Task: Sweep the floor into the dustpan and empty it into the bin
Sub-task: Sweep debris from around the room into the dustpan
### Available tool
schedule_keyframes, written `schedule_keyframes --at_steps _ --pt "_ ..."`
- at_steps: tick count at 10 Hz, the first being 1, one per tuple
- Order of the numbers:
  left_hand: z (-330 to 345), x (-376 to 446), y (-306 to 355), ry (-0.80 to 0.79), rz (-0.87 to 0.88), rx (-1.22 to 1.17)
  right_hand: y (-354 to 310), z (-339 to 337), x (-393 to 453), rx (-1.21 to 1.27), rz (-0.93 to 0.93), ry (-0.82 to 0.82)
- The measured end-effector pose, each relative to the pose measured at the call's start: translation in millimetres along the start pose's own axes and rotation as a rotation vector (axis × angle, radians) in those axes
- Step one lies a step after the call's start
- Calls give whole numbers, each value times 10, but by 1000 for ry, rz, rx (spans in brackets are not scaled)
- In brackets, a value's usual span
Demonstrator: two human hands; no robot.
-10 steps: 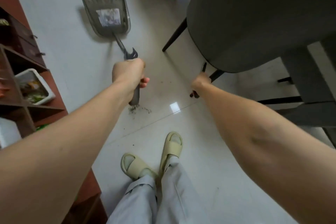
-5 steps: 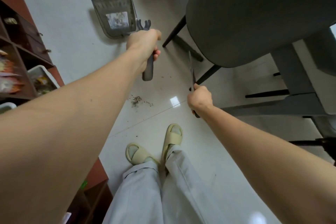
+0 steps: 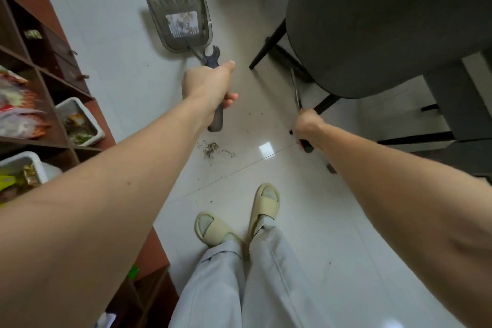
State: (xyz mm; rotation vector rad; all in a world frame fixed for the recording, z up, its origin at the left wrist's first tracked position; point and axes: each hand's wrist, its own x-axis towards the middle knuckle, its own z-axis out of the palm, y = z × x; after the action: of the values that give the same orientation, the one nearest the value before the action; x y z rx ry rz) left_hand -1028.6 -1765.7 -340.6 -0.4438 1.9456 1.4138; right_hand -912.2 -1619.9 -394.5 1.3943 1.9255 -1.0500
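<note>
- The left hand [image 3: 209, 88], gripping the dustpan [image 3: 179, 18] handle, sits lower in the frame than half a second ago, nearer the centre.
- The right hand [image 3: 306, 125] with the broom handle [image 3: 296, 93] has shifted from centre toward centre right.
- The debris pile [image 3: 213, 148] now lies directly below the left hand.

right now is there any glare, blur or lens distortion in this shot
Head view: a small bright glare patch on the glossy white tile floor; motion blur smears the snack packets on the brown wooden shelf; the wide-angle lens bows the shelf edges and swells both forearms; the grey plastic dustpan and debris pile stay sharp.
</note>
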Motion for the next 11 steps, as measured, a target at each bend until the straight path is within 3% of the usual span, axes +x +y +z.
schedule_keyframes --at_steps 2,3,5,6,8,11 --pt "-348 -327 286 117 35 98 124 209 -790 105 70 -112" --pt "-524 -487 330 215 66 187 120 269 -1246 34 69 -212" --pt "-887 -915 509 248 71 290 140 -189 -1836 -150 2 -326" --pt "-1069 -1019 604 279 63 270 80 -363 -1870 -183 -57 -280" --pt "-1410 -993 519 311 45 231 -264 -91 -1508 -369 -110 -190" --pt "-1733 -1074 686 415 79 73 -318 65 -1747 -391 -116 -410"
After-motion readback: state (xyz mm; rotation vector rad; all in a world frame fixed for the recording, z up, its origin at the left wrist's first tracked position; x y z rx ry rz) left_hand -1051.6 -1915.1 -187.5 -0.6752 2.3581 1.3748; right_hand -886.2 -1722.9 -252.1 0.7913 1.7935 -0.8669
